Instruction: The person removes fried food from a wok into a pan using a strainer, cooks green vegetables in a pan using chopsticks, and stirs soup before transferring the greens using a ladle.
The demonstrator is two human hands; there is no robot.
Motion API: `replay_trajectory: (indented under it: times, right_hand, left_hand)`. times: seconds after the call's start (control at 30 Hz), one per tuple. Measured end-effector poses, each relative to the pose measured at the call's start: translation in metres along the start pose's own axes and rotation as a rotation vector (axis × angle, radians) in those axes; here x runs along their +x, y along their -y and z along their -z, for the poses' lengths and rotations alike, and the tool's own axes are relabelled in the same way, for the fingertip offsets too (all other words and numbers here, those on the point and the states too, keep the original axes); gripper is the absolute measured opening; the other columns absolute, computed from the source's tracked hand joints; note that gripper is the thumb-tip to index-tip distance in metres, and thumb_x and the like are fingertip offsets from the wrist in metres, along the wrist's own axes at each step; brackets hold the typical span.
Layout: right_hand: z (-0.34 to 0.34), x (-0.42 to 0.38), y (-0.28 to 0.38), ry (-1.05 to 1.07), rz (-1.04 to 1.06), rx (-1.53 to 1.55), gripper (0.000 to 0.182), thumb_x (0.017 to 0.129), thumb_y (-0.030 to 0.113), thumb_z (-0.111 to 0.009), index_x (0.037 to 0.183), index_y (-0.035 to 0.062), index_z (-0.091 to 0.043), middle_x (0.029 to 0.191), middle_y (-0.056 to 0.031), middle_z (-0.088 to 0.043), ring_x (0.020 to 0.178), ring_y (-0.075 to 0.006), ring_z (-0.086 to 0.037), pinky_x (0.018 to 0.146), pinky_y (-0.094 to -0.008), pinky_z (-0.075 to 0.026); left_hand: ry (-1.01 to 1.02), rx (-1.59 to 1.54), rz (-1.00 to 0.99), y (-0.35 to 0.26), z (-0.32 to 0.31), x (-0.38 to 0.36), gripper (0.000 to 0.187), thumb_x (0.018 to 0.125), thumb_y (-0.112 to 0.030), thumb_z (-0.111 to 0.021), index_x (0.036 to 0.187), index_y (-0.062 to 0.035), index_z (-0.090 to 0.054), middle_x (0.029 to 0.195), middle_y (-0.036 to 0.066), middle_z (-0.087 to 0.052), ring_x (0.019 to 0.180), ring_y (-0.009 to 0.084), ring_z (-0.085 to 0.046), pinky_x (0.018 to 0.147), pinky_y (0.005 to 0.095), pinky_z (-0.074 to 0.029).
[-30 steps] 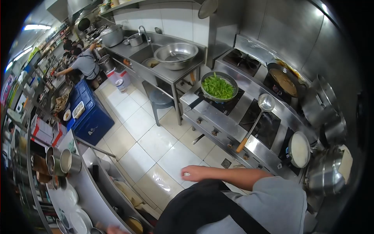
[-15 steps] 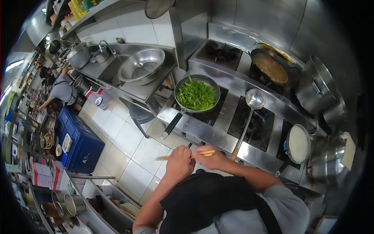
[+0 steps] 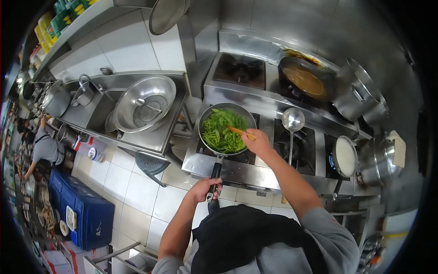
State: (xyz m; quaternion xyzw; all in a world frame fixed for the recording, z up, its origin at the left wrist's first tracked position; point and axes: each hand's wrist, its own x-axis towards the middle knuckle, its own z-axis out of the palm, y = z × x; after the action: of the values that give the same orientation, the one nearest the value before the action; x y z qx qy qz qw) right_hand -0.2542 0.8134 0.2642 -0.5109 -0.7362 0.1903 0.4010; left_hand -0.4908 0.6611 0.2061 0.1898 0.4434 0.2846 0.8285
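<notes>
A frying pan (image 3: 212, 111) stands on the front-left burner, filled with chopped leafy greens (image 3: 225, 132). My left hand (image 3: 205, 189) is wrapped round the pan's black handle (image 3: 216, 175), near its end. Over the pan's right side, my right hand (image 3: 258, 143) grips wooden chopsticks (image 3: 237, 131), whose tips reach into the greens. The tips themselves are hard to make out among the leaves. A long-handled ladle (image 3: 292, 120) rests on the stove just right of my right hand.
A wok of brown liquid (image 3: 304, 80) sits on the back burner. To the right are a pan of white liquid (image 3: 345, 156) over a blue flame and large steel pots (image 3: 360, 93). At left, a metal basin (image 3: 146, 104) stands by the sink; a blue cooler (image 3: 82, 210) and another person (image 3: 47, 148) are beyond.
My hands have moved apart. The left has taken hold of the pan handle, and the right has carried the chopsticks forward into the greens. The view has shifted.
</notes>
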Motion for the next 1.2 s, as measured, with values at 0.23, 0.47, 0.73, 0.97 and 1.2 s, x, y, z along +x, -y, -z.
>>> replay_trajectory:
  times: [0.23, 0.47, 0.73, 0.97, 1.2]
  right_hand:
    - [0.020, 0.019, 0.023, 0.056, -0.145, -0.209, 0.025, 0.085, 0.027, -0.065, 0.074, 0.0047, -0.064, 0.071, -0.0205, -0.063, 0.065, -0.0395, -0.062, 0.060, -0.0437, -0.051]
    - [0.021, -0.004, 0.051, 0.126, -0.067, -0.011, 0.024, 0.085, 0.024, -0.065, 0.073, 0.0033, -0.062, 0.064, -0.0169, -0.058, 0.056, -0.0313, -0.059, 0.055, -0.0395, -0.046]
    - [0.037, -0.001, 0.037, 0.252, 0.029, -0.008, 0.026, 0.084, 0.025, -0.065, 0.069, 0.0033, -0.061, 0.063, -0.0181, -0.058, 0.054, -0.0357, -0.056, 0.053, -0.0405, -0.047]
    - [0.047, -0.022, 0.036, 0.211, 0.144, -0.122, 0.025, 0.083, 0.027, -0.066, 0.070, 0.0061, -0.061, 0.064, -0.0178, -0.060, 0.059, -0.0385, -0.061, 0.055, -0.0448, -0.050]
    - [0.079, 0.006, 0.035, 0.168, -0.150, -0.049, 0.024, 0.080, 0.029, -0.066, 0.076, 0.0048, -0.065, 0.065, -0.0174, -0.061, 0.058, -0.0342, -0.061, 0.057, -0.0395, -0.050]
  left_hand:
    - [0.102, -0.114, 0.105, 0.001, 0.007, 0.021, 0.024, 0.091, -0.023, -0.061, 0.076, -0.0076, -0.051, 0.064, 0.004, -0.049, 0.049, 0.0142, -0.046, 0.047, 0.0323, -0.041]
    - [0.008, -0.031, 0.048, -0.017, -0.012, -0.002, 0.021, 0.090, -0.014, -0.064, 0.080, -0.0087, -0.047, 0.061, 0.002, -0.046, 0.043, 0.0119, -0.041, 0.040, 0.0304, -0.035]
    - [0.002, -0.027, 0.048, -0.052, -0.029, -0.007, 0.020, 0.089, -0.009, -0.064, 0.080, -0.0113, -0.047, 0.058, -0.001, -0.043, 0.040, 0.0094, -0.037, 0.037, 0.0279, -0.031]
    - [-0.046, 0.198, -0.059, 0.007, -0.018, -0.027, 0.024, 0.087, -0.005, -0.065, 0.074, -0.0074, -0.045, 0.055, 0.004, -0.046, 0.040, 0.0151, -0.045, 0.039, 0.0320, -0.039]
    - [-0.098, 0.093, -0.047, 0.007, -0.028, -0.012, 0.021, 0.088, -0.005, -0.066, 0.081, -0.0073, -0.046, 0.060, 0.002, -0.046, 0.042, 0.0124, -0.043, 0.038, 0.0317, -0.039]
